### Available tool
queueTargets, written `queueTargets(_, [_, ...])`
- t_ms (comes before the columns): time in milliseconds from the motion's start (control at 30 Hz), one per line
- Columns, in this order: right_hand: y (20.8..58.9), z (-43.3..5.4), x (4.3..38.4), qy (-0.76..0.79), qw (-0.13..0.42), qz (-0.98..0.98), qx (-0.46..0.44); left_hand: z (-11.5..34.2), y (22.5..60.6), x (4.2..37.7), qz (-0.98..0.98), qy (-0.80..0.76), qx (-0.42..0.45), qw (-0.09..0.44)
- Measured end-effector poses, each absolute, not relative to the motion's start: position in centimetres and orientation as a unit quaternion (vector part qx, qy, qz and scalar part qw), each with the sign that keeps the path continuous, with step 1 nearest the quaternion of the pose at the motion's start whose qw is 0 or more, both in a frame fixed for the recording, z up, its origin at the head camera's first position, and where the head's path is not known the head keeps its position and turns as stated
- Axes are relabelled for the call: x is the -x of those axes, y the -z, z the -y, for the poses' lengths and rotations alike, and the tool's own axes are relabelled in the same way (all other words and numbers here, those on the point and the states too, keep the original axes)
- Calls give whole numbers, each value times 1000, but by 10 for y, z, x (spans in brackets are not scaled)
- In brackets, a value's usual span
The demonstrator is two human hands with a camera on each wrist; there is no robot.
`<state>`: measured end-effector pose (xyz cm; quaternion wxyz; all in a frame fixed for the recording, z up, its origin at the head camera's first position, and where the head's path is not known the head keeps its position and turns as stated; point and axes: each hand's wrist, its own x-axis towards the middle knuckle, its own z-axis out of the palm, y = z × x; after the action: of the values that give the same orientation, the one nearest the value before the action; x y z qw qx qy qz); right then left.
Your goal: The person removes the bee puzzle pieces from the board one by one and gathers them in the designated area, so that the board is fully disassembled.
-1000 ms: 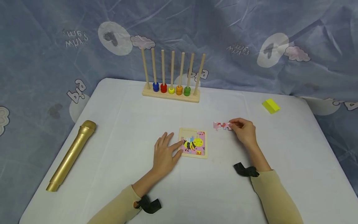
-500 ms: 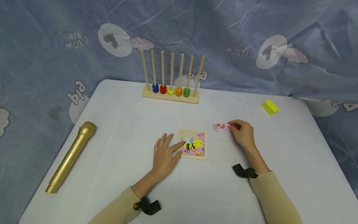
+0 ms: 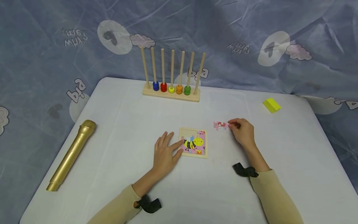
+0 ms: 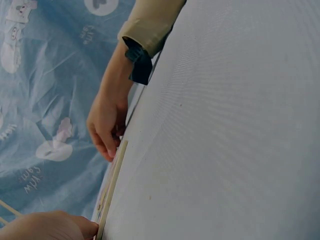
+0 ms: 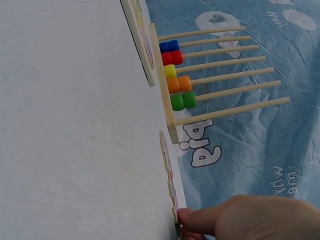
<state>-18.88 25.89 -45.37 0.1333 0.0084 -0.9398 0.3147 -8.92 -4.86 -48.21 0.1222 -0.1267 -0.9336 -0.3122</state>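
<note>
A square wooden puzzle tray (image 3: 206, 146) lies on the table, with a bee picture of fitted pieces inside; bare wood shows along its upper left. My left hand (image 3: 163, 157) rests beside it, fingers spread, with thumb and index finger touching its left edge. To the right of the tray lie pink puzzle pieces (image 3: 220, 125) in a short row. My right hand (image 3: 243, 132) pinches the right end of that row between thumb and fingers, which partly hide it. In the right wrist view the thumb (image 5: 200, 220) presses on the end piece, and the row lies flat.
A wooden bead rack (image 3: 171, 96) with upright pegs and coloured beads stands at the back. On the left lies a gold microphone (image 3: 71, 155). A yellow block (image 3: 272, 105) sits at the back right. Patterned blue-grey cloth (image 3: 195, 25) hangs behind the white table (image 3: 126, 118).
My right hand has shifted slightly left, and the pink pieces sit closer together under its fingers. The left hand and the tray stay where they were.
</note>
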Motion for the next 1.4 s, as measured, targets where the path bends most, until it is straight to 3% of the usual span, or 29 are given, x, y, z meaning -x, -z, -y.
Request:
queueTargets(667, [457, -258, 191, -316, 147, 937, -28, 49, 482, 90, 932, 313, 130, 129])
queueTargets(967, [447, -255, 188, -375, 179, 910, 0, 48, 483, 90, 930, 316, 132, 132])
queueTargets(1400, [435, -207, 169, -453, 100, 884, -47, 48, 481, 90, 932, 314, 129, 129])
